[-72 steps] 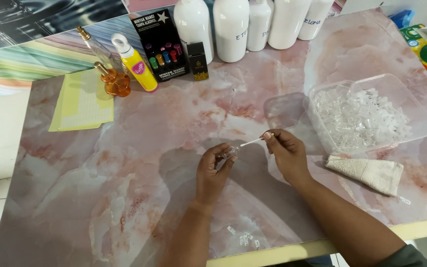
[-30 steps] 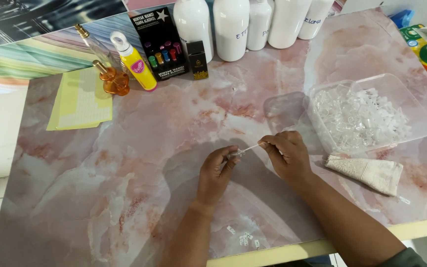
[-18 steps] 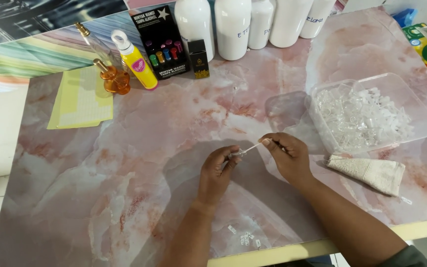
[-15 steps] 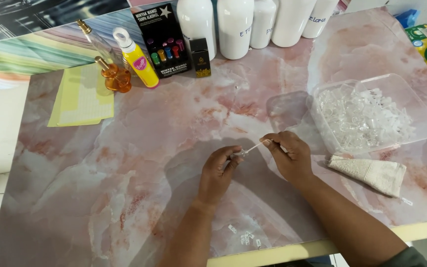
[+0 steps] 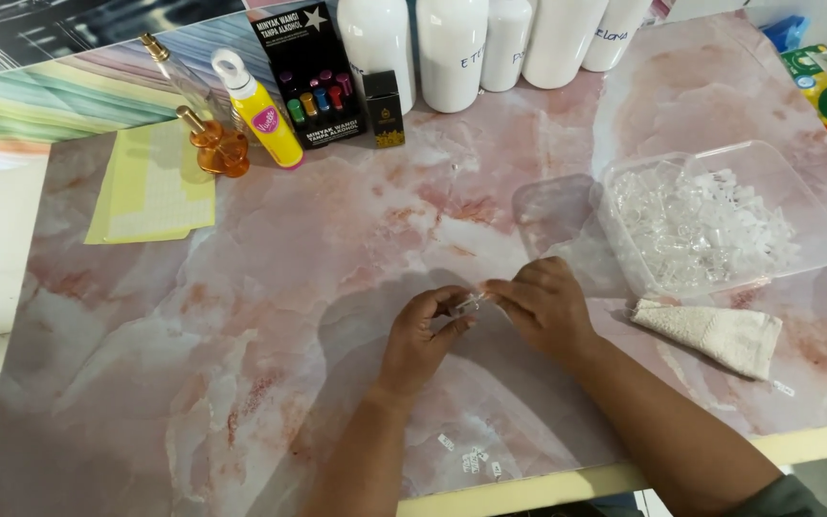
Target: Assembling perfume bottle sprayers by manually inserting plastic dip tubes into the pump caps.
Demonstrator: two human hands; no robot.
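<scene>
Left hand (image 5: 420,335) and right hand (image 5: 543,304) pinch one tiny clear vial (image 5: 472,303) (five white bottles (image 5: 452,48) behind).

1. Left of the left hand (image 5: 420,335), the pink marbled table (image 5: 193,364) lies open, wide enough to pass.
2. At the far edge, white bottles (image 5: 452,48), a black box (image 5: 310,72) and a yellow bottle (image 5: 258,107) form a wall.
3. Right of the right hand (image 5: 543,306), a clear tray (image 5: 720,215) and a folded cloth (image 5: 715,335) crowd the way.
4. Small clear bits (image 5: 471,460) lie near the front edge.
</scene>
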